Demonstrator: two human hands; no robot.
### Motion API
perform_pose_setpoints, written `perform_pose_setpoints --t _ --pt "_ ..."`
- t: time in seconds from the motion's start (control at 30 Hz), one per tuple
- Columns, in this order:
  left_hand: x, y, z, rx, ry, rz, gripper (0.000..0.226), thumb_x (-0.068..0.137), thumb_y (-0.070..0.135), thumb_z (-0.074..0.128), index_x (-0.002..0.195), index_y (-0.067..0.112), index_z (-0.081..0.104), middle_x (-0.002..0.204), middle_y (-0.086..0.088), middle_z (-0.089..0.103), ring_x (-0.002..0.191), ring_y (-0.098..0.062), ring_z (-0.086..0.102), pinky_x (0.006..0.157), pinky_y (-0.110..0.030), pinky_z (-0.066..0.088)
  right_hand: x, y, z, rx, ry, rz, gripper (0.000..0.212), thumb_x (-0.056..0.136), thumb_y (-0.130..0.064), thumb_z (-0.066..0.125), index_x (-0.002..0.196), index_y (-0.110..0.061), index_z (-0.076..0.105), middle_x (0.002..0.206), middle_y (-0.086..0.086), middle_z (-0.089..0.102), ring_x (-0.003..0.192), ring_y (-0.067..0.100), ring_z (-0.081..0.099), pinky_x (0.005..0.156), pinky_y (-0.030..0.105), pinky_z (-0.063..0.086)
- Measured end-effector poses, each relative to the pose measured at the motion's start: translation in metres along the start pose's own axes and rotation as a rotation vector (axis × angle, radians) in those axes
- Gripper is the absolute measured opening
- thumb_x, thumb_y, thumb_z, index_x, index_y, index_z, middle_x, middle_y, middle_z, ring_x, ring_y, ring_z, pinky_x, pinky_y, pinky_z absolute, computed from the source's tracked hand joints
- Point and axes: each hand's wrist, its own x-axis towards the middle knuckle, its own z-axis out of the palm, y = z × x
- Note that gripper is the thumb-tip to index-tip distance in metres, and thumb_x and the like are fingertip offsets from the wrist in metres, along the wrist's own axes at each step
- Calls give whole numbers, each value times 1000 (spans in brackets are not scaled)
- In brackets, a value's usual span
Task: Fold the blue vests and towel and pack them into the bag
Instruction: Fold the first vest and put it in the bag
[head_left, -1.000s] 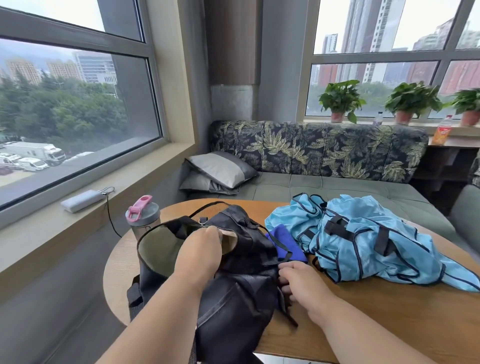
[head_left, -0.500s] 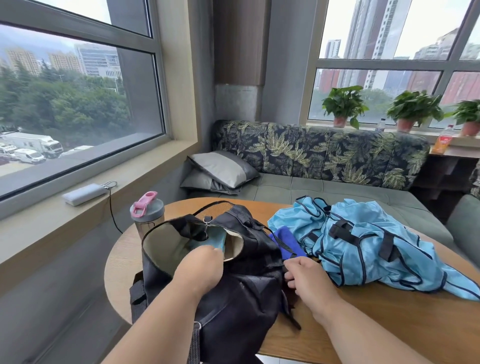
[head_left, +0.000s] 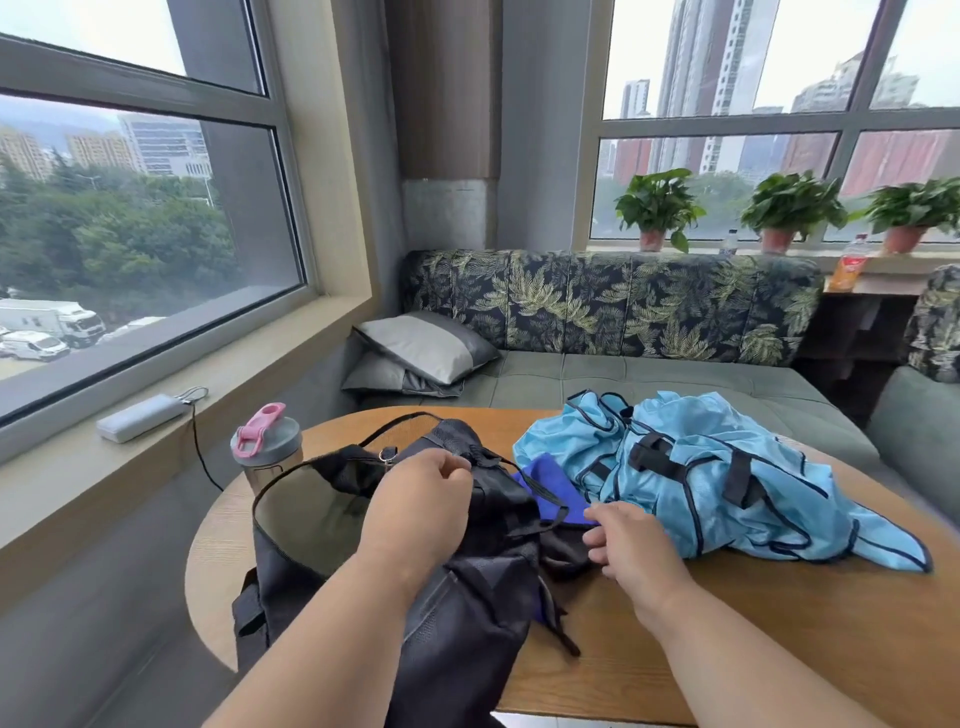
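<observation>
Here, the head view looks down on a round wooden tabletop (head_left: 779, 623) set in a window corner. A black bag (head_left: 467, 613) lies at its left edge, mouth gaping toward the window, the pale lining (head_left: 311, 525) showing inside. The left hand (head_left: 421, 509) sits over the far rim of the opening, its grip clenched on a black cord or strap at the bag's top, thumb and curled fingers pinching it. The right hand (head_left: 636, 551) lies just right of the bag, fingers loosely curled, fingertips at the edge where black fabric meets the dark blue towel (head_left: 553, 486); whether it actually pinches anything I cannot tell. The towel lies partly under the bag's straps, between the bag and the pile of light blue vests (head_left: 717, 478). Those vests are heaped unfolded on the right half of the tabletop, black trim and black straps showing, one corner trailing toward the near right edge.

Behind the bag, at the tabletop's left rim, stands a shaker bottle (head_left: 266, 447) with a grey lid and pink flip cap. On the window sill to the left rests a white power bank (head_left: 140, 418) with a dark cable hanging down. Beyond the tabletop runs a green sofa (head_left: 623, 374) with a leaf-print back and grey cushions (head_left: 426, 345) in its corner. Three potted plants (head_left: 657, 208) line the far sill, and an orange drink bottle (head_left: 847, 265) stands at the right.
</observation>
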Motion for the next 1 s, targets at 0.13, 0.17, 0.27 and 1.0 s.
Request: perform_pose_setpoints --t 0.13,0.17,0.27,1.0 --pt "-8 32 43 112 -53 63 19 93 28 52 95 36 69 82 14 71 80 -10 66 72 -30 53 2 8 -37 23 39 12 19 100 -31 58 103 -19 72 91 7 72 80 21 65 77 36 49" --pt "-9 39 56 143 -65 82 19 92 28 52 97 35 69 84 14 71 84 -11 66 76 -31 55 2 11 -48 20 51 16 19 100 -32 58 103 -20 72 93 8 72 82 22 66 79 38 51" --pt "-7 54 92 220 -174 121 22 95 30 53 109 31 70 97 11 73 95 -15 67 84 -31 55 4 19 -79 24 83 26 17 102 -32 58 104 -21 71 96 8 72 84 22 66 80 39 52" --pt "66 101 239 241 -242 258 18 97 30 61 112 27 71 104 3 73 101 -24 67 83 -34 55 25 57 -154 108 167 112 14 104 -32 56 105 -24 68 104 7 72 92 22 68 79 32 53"
